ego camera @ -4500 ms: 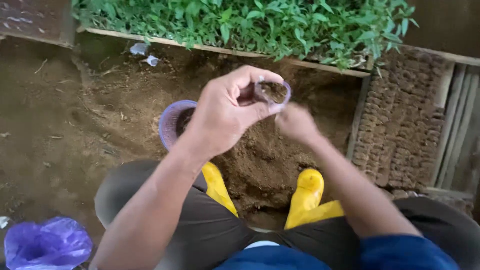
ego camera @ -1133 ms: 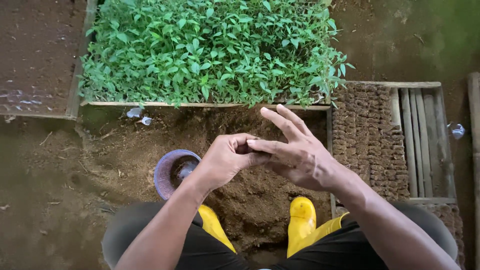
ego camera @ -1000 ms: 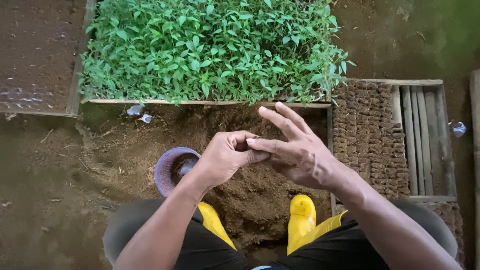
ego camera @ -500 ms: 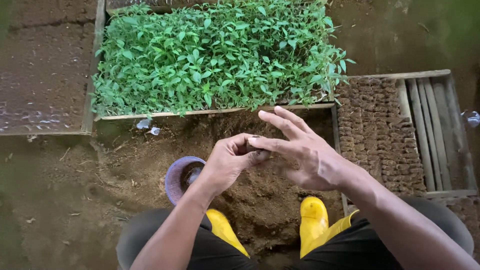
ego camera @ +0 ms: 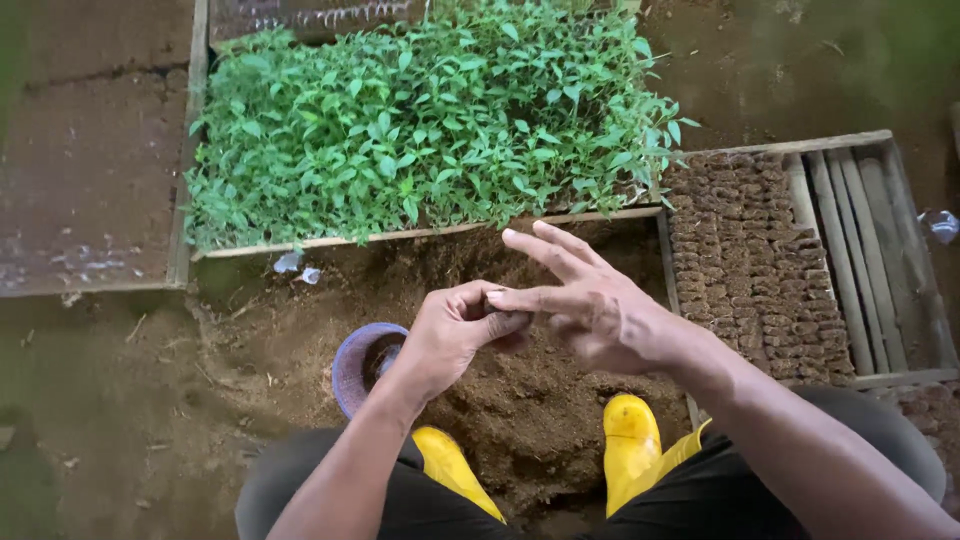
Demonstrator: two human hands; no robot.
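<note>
My left hand (ego camera: 455, 335) is curled into a fist above a heap of loose brown soil (ego camera: 540, 425). It seems to close on a small soil-filled bag, which the fingers hide almost fully. My right hand (ego camera: 595, 310) is beside it with fingers spread. Its thumb and forefinger touch the top of the left fist. A purple bowl (ego camera: 358, 362) sits on the ground just left of my left wrist. My yellow boots (ego camera: 632, 445) stand on either side of the heap.
A wooden-edged bed of dense green seedlings (ego camera: 420, 130) lies beyond the soil. At right, a slatted wooden frame (ego camera: 860, 250) holds rows of small soil-filled bags (ego camera: 745, 260). Plastic scraps (ego camera: 297, 267) lie by the bed's near edge. Bare earth spreads to the left.
Earlier my left hand held the small bag up in plain sight. Now the fist hides it and the right fingers rest against it. Over the last second the hands stayed together.
</note>
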